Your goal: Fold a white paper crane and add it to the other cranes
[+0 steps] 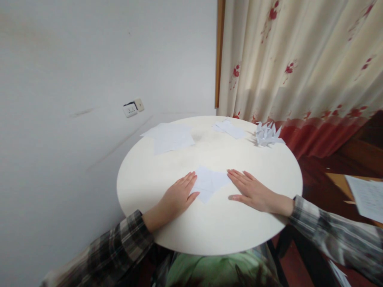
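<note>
Pale folded paper [206, 183] lies flat near the middle of the white round table [167, 171], its creases faintly visible. My left hand [178, 195] rests on its left edge, fingers stretched out and the thumb apart. On the other side my right hand [254, 191] lies flat, fingertips at the paper's right point and the thumb spread on the tabletop. Neither hand grips anything. Whether the paper is one piece or overlapping pieces I cannot tell.
Loose white sheets [173, 137] lie at the table's far left, and smaller papers [229, 128] at the back. A cluster of pointed folded paper shapes [267, 134] stands at the far right. Behind are a wall with a socket [130, 109] and a flowered curtain [284, 59].
</note>
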Demonstrator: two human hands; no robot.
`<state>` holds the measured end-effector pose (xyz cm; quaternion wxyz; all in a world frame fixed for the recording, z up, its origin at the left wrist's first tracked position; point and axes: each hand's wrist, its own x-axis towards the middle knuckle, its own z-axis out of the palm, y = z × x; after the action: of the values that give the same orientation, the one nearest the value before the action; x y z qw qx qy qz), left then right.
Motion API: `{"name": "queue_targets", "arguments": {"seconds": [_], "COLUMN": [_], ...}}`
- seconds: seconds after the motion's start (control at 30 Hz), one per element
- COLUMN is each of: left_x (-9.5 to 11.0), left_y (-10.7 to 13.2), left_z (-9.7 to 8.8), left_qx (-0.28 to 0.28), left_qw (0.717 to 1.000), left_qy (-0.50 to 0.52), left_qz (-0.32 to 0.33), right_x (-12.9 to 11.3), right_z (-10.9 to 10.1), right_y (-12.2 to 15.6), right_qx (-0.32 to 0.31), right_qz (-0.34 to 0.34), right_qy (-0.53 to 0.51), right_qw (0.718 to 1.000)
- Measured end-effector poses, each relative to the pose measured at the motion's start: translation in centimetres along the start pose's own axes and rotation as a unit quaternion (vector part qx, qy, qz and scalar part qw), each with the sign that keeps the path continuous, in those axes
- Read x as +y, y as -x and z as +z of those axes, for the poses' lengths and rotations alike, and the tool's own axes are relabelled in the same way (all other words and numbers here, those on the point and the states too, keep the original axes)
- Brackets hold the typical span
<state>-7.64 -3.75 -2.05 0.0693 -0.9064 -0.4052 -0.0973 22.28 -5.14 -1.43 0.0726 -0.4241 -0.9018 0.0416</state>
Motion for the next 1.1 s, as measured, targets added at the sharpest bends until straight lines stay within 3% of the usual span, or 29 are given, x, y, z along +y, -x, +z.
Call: {"name": "queue_targets", "arguments": {"seconds": [0.1,0.27,0.43,0.57,0.7,0.9,1.1], "left_x": [2.0,5.7,6.6,6.4,6.0,5.6,5.9], "left_y": [0.3,0.3,-0.9,-1.5,-1.5,-1.2,-0.9], "left_z": [-0.9,-2.0,-2.4,-2.5,-2.0,-1.9,-2.4], "left_qx": [0.025,0.020,-0.004,-0.020,-0.024,-0.055,-0.071], "left_qw": [0.999,0.979,0.947,0.946,0.966,0.974,0.969], "left_qy": [0.021,0.144,0.242,0.264,0.206,0.155,0.169], "left_qz": [0.024,0.146,0.210,0.186,0.155,0.152,0.168], "right_x": [1.1,3.1,2.9,2.0,1.8,2.1,1.8], "right_z": [0.2,0.9,0.3,-0.4,-0.4,-0.1,0.2], "right_y": [-0.3,-1.5,-3.1,-3.9,-4.1,-4.0,-4.4], "right_qx": [0.007,0.012,-0.004,0.008,0.025,0.050,0.119], "right_qz": [0.024,0.028,0.001,0.006,0.016,-0.008,-0.031], "right_qy": [0.002,0.001,-0.037,-0.079,-0.101,-0.117,-0.132], "right_qw": [1.000,1.000,0.999,0.997,0.994,0.992,0.984]}}
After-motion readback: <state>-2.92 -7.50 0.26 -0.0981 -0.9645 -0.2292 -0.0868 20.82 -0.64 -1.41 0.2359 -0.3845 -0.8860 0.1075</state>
